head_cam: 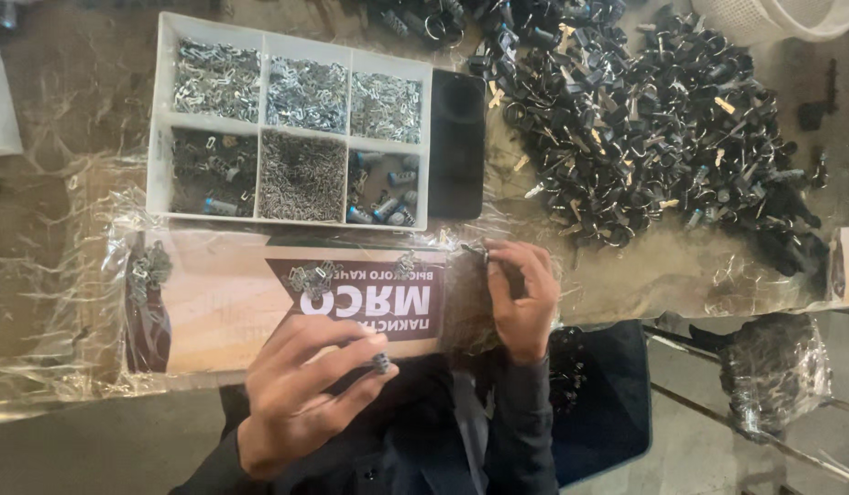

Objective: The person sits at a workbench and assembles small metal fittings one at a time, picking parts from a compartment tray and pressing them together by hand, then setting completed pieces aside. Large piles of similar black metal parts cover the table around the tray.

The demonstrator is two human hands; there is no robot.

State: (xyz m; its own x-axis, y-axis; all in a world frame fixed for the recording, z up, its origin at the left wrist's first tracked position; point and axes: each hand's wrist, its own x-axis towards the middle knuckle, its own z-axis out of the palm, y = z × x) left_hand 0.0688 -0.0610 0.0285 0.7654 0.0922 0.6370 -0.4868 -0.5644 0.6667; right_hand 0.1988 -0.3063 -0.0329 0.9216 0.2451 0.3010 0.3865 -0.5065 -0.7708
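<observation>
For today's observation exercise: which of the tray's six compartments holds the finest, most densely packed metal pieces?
The bottom middle compartment of the white tray: its tiny pieces form a dense grey mat, while the others hold larger, looser parts.

At twelve o'clock the black parts pile (626,110) runs past the top edge; the white basket (782,18) at one o'clock is cropped. Small metal pieces in the sorting tray (163,119) are too fine to identify.

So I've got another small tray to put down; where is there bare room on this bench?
Bare plastic sheet lies left of the white divided tray, and more right of the right hand, below the heap of black parts. The heap crowds the top right; small metal clips dot the cardboard.
</observation>
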